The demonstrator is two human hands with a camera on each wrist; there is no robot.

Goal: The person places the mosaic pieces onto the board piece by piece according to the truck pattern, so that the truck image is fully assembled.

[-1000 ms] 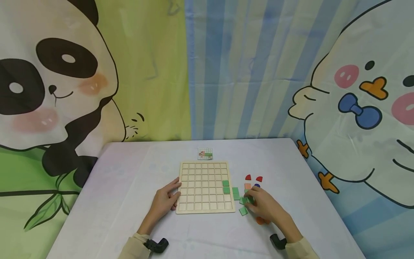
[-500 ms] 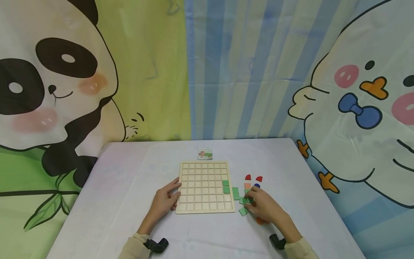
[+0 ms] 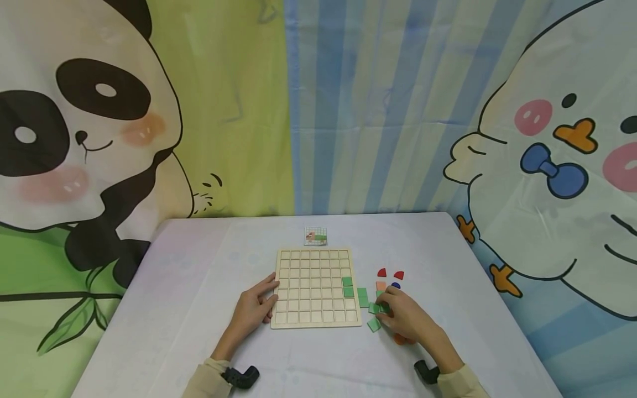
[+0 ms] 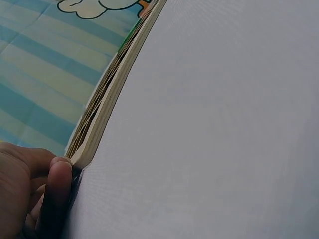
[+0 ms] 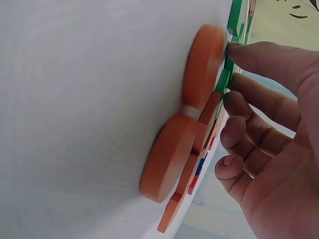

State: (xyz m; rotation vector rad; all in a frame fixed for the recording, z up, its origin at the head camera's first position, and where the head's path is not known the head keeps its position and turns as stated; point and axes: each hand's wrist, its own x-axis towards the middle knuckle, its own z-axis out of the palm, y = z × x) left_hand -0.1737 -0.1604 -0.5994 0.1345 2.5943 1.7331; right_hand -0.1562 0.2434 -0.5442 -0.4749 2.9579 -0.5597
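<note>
The left hand [image 3: 256,304] rests against the left edge of a pale wooden grid board [image 3: 298,318]. Its fingertips [image 4: 61,167] touch the board's corner in the left wrist view. Two green squares [image 3: 348,287] sit one above the other in cells near the board's right side. Right of the board, the right hand [image 3: 405,315] is over the loose pieces, its thumb and forefinger pinching a small green square tile [image 5: 229,63]. Its other fingers are curled loosely. Beside it lie more green tiles [image 3: 374,324], partly hidden by the hand.
A small picture card [image 3: 316,236] lies beyond the board. Red quarter-round pieces [image 3: 381,272], a blue round piece [image 3: 396,285] and an orange square [image 3: 381,286] lie right of the board. Thick orange discs [image 5: 169,157] are near the right hand, on the white-covered table [image 3: 209,265].
</note>
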